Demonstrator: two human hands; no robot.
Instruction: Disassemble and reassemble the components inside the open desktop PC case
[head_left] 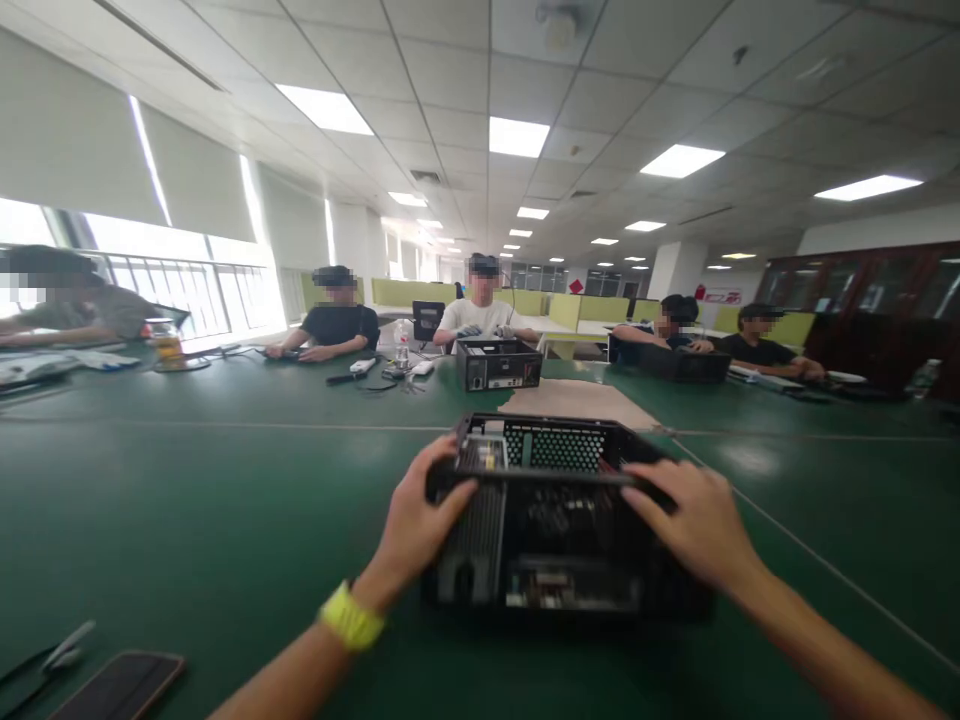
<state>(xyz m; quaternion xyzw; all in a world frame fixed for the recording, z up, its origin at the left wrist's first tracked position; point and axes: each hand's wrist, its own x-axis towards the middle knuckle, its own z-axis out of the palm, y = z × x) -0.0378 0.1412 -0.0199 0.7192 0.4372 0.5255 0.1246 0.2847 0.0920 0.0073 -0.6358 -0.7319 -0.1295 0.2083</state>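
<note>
Right in front of me a black computer case (pixel 570 540) stands on the green table, its open side showing dark inner parts. A grey power supply (pixel 480 535) fills its left end, and perforated mesh (pixel 562 447) shows at the back. My left hand (pixel 424 500) is closed round the upper left corner, thumb on the near side of the top edge. At the upper right corner my right hand (pixel 694 515) grips the same edge, thumb in front and fingers over the top. The picture is slightly blurred, so small parts inside cannot be made out.
A phone (pixel 124 685) and a thin cable (pixel 60 655) lie at the lower left. Across the green table (pixel 262 520), a brown cardboard sheet (pixel 581 400) lies beside another computer case (pixel 499 365). Several people sit around the far side; a glass jar (pixel 166 345) stands far left.
</note>
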